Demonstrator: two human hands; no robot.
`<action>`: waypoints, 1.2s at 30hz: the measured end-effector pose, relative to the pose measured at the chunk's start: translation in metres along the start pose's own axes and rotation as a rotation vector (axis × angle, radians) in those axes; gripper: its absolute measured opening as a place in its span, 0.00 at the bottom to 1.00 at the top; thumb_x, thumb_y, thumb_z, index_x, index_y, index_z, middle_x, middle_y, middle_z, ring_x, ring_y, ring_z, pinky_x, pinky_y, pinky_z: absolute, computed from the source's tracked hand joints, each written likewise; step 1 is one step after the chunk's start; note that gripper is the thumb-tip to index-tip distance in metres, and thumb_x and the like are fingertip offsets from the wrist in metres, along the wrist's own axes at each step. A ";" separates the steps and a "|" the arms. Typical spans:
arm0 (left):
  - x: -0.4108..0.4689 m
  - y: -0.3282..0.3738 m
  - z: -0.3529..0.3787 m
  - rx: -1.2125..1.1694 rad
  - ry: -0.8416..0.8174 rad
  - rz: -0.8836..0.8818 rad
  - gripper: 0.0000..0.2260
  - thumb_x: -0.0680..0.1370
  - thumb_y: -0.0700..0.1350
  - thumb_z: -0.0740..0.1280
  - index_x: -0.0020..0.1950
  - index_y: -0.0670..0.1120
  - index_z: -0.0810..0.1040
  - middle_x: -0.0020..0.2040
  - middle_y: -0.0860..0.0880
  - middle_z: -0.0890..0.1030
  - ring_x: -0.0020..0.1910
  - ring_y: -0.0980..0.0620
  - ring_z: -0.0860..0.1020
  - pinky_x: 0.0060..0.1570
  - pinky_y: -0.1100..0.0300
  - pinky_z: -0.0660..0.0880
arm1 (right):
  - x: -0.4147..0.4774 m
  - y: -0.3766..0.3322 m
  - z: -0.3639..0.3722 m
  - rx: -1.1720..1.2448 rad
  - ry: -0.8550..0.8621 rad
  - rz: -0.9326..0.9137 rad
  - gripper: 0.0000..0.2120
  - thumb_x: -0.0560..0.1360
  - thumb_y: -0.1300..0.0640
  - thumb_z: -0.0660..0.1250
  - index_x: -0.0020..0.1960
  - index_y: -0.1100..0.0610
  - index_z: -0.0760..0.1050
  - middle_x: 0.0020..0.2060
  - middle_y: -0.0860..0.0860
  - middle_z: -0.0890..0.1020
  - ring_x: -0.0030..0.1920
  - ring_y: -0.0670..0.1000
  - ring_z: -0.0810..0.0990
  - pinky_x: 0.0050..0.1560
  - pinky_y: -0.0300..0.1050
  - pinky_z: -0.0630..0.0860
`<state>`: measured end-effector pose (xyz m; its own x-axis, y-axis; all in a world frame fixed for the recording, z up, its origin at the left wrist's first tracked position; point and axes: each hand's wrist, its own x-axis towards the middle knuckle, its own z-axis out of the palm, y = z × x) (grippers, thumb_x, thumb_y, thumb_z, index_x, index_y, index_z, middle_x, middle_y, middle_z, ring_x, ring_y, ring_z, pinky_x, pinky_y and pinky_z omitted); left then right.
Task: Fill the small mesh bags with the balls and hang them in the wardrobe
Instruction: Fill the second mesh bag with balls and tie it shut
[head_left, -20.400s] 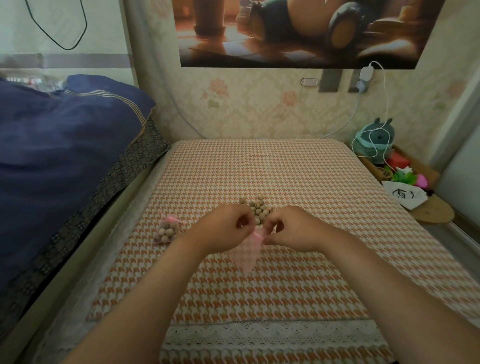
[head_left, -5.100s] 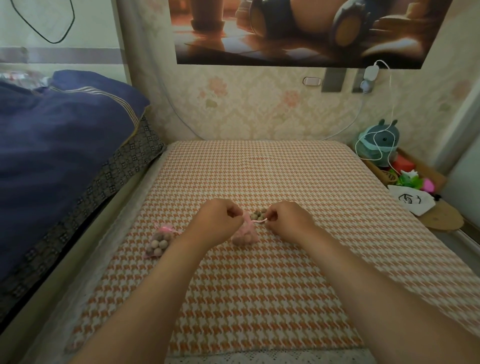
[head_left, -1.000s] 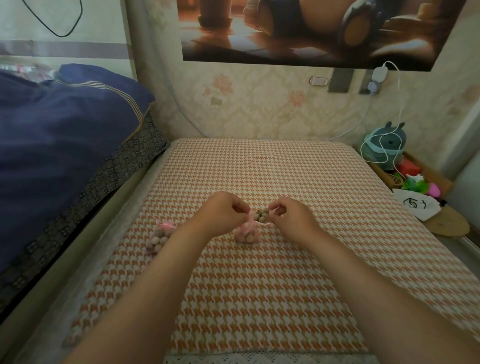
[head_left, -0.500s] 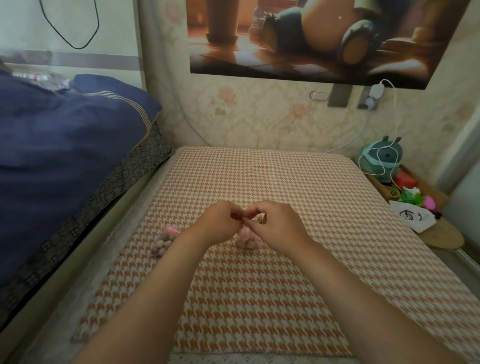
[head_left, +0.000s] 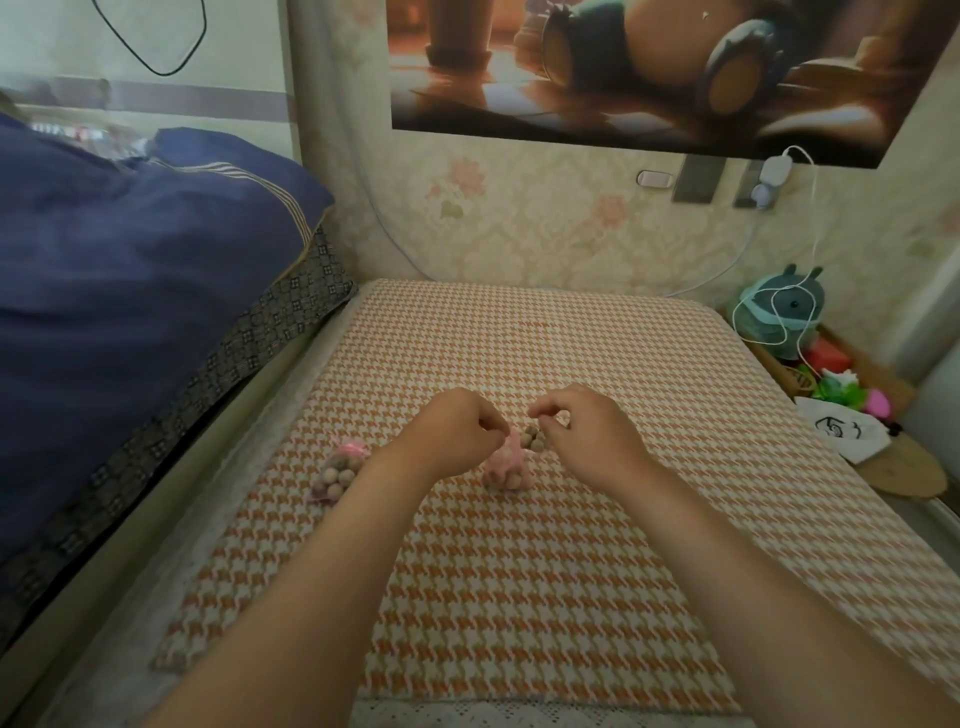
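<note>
A pink mesh bag (head_left: 503, 469) filled with brown balls lies on the orange houndstooth cloth (head_left: 519, 597), between my two hands. My left hand (head_left: 456, 433) is curled just left of the bag's gathered neck, thumb and fingertips pinched together at it. My right hand (head_left: 589, 434) is curled to the right, its fingertips pinched a little above the cloth. The drawstring they pinch is too thin to see clearly. A few loose brown balls (head_left: 533, 440) lie just behind the bag. A second filled, tied pink bag (head_left: 337, 470) rests to the left.
A dark blue duvet (head_left: 130, 291) on a bed borders the cloth on the left. The wallpapered wall (head_left: 545, 223) closes the far side. At the right stand a teal plush toy (head_left: 784, 312) with a white cable and a wooden tray (head_left: 852, 395) of small items.
Half a second ago my fingertips met over the bag's neck. Now the hands have drawn apart sideways. The bag lies in the same spot, and the other bag has not moved.
</note>
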<state>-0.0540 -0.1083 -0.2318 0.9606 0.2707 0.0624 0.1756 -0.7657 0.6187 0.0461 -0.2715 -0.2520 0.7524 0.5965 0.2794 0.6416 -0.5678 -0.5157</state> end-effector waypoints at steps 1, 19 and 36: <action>0.000 0.000 0.000 0.003 -0.002 0.005 0.10 0.78 0.43 0.66 0.54 0.50 0.85 0.54 0.53 0.84 0.48 0.55 0.81 0.44 0.63 0.77 | 0.001 0.005 0.001 -0.011 -0.004 0.024 0.08 0.81 0.54 0.66 0.57 0.47 0.82 0.56 0.42 0.81 0.53 0.43 0.78 0.53 0.44 0.77; 0.012 -0.014 0.007 -0.053 0.030 0.026 0.08 0.78 0.44 0.69 0.55 0.50 0.84 0.51 0.57 0.82 0.43 0.64 0.76 0.44 0.69 0.71 | 0.014 0.024 0.038 -0.171 -0.098 0.118 0.03 0.76 0.48 0.72 0.45 0.44 0.79 0.46 0.42 0.83 0.48 0.46 0.81 0.37 0.40 0.69; -0.004 -0.012 0.003 -0.058 0.022 0.047 0.10 0.78 0.43 0.67 0.58 0.49 0.83 0.48 0.55 0.82 0.40 0.64 0.75 0.38 0.72 0.67 | -0.007 -0.030 0.000 0.210 -0.034 -0.050 0.05 0.73 0.47 0.77 0.47 0.46 0.85 0.43 0.39 0.85 0.34 0.30 0.76 0.39 0.33 0.68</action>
<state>-0.0590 -0.1016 -0.2418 0.9625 0.2483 0.1093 0.1167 -0.7427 0.6593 0.0215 -0.2580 -0.2383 0.7127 0.6417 0.2834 0.6301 -0.4081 -0.6606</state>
